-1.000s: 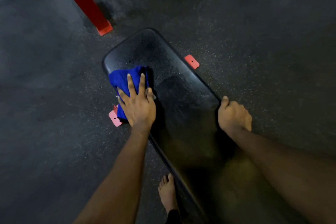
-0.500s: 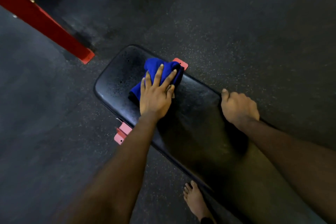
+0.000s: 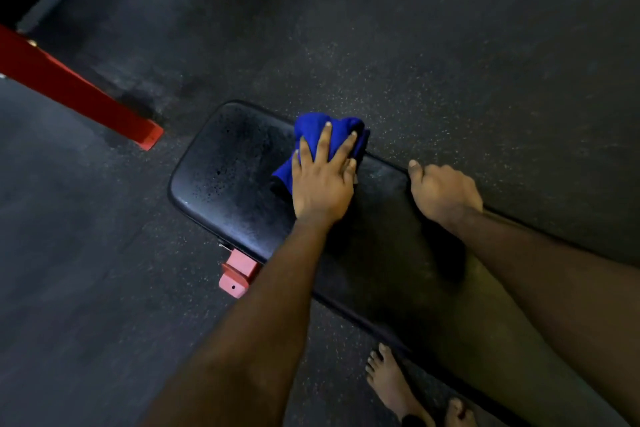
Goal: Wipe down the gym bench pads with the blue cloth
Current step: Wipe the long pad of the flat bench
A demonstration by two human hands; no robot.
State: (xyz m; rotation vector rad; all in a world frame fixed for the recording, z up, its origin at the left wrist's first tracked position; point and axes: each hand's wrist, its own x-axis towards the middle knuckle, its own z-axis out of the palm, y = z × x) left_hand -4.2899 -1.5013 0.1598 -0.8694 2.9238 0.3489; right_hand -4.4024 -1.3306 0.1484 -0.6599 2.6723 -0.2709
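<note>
dark speckled floor (image 3: 450,45), black bench pad (image 3: 225,184) slanting across it, red beam (image 3: 76,97) at far left, right hand (image 3: 445,191) curled over the pad's far edge, left hand (image 3: 322,184) flat, fingers spread, pressing blue cloth (image 3: 311,130) onto the pad near its far edge, red bracket (image 3: 239,274) below

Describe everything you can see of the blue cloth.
The blue cloth is deep blue, soft-looking fabric, bunched into folds rather than spread flat. It lies on the black bench pad, at the pad's far long edge. The left hand presses down on it with straight, spread fingers, hiding its near part.
</note>
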